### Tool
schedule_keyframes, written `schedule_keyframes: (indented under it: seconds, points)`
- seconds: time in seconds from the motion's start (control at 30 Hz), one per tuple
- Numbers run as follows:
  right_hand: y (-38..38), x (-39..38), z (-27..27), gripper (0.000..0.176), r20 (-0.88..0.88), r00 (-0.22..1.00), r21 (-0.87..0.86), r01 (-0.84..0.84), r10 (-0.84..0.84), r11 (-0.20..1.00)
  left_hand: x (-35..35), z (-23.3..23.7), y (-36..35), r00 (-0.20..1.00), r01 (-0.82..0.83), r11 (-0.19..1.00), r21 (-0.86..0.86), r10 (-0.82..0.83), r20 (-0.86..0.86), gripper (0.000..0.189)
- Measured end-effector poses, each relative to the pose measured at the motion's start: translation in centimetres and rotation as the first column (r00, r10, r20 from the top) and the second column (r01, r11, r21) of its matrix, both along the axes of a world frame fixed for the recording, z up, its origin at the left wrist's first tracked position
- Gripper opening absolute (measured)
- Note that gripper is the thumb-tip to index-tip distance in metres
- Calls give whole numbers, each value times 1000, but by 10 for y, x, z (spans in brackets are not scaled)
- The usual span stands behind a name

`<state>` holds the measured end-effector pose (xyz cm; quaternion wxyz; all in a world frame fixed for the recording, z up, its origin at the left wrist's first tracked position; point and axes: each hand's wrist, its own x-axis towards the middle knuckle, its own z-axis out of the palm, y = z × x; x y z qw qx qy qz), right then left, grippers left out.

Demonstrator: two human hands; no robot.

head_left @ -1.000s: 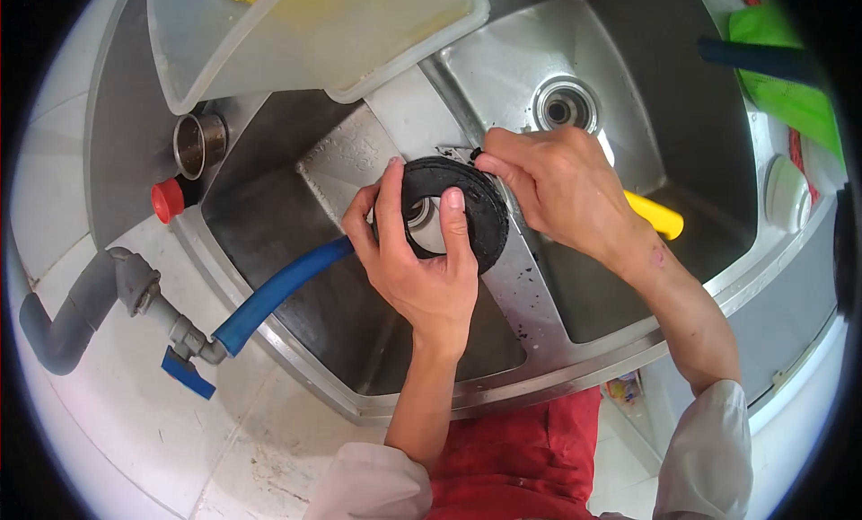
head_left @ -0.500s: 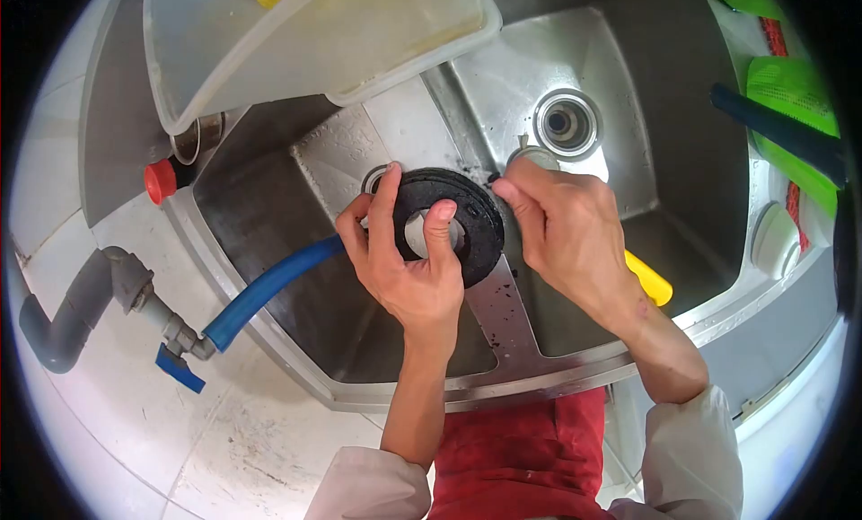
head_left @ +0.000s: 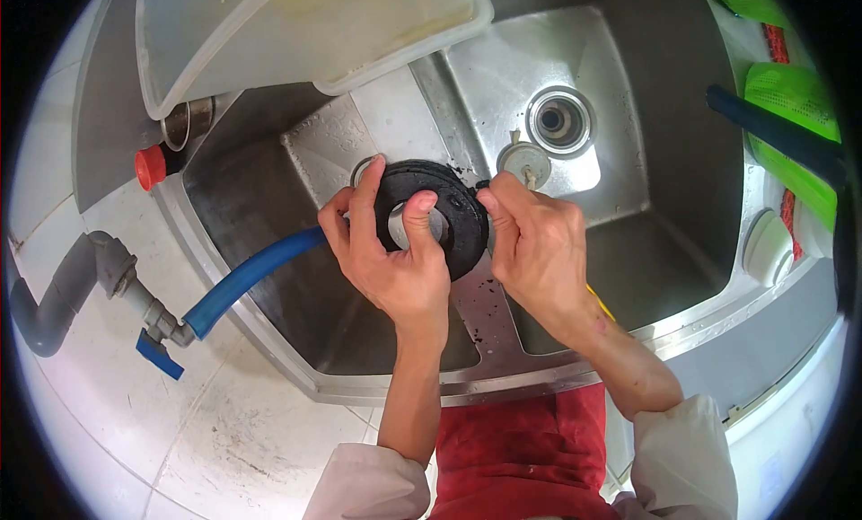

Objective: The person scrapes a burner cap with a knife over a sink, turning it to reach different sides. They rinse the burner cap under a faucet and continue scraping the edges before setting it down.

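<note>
A thick black ring [head_left: 467, 216], rubbery in look and open at its middle, lies over the divider between the two basins of the steel sink [head_left: 664, 224]. My left hand [head_left: 391, 273] is wrapped around its left side, thumb over the top face. At the ring's right edge, my right hand [head_left: 543, 251] is closed in a pinch; a dark bit shows at its fingertips, too small to name. Black crumbs [head_left: 485, 309] are scattered on the divider below the ring. Just beyond my right hand lies a round drain stopper [head_left: 524, 164].
A translucent plastic bin [head_left: 386, 39] spans the far left. The blue hose [head_left: 256, 277] runs from a valve [head_left: 162, 331] into the left basin. A drain [head_left: 559, 122] sits in the right basin. Green baskets [head_left: 795, 161], a dark handle [head_left: 763, 120] and a white bowl-like item [head_left: 769, 248] line the right.
My right hand has shifted slightly left and down along the ring's edge, uncovering the drain stopper. The yellow item behind my right wrist is now mostly hidden. The whole view has shifted slightly.
</note>
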<state>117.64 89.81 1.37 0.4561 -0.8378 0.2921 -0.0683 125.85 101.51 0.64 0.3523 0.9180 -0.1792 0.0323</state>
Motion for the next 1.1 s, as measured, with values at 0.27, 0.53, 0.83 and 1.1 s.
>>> schedule_keyframes:
  seconds: [0.27, 0.53, 0.83, 1.1]
  points:
    - [-31, 6, -8, 23, -115, 993, 707, 56, 36, 705, -1, 1, -1, 1000, -14, 1000, -9, 14, -23, 44]
    - [10, -9, 8, 4, -79, 997, -197, -5, -11, 980, -2, 2, -1, 999, -36, 999, 7, 36, -40, 40]
    - [7, -6, -2, 9, -76, 990, 287, 138, -121, 948, -10, 0, -5, 993, -116, 993, -32, 116, -25, 38]
    - [-27, -1, 2, 6, -24, 986, 15, -167, 167, 986, -2, 12, -6, 993, -82, 992, 95, 89, -75, 34]
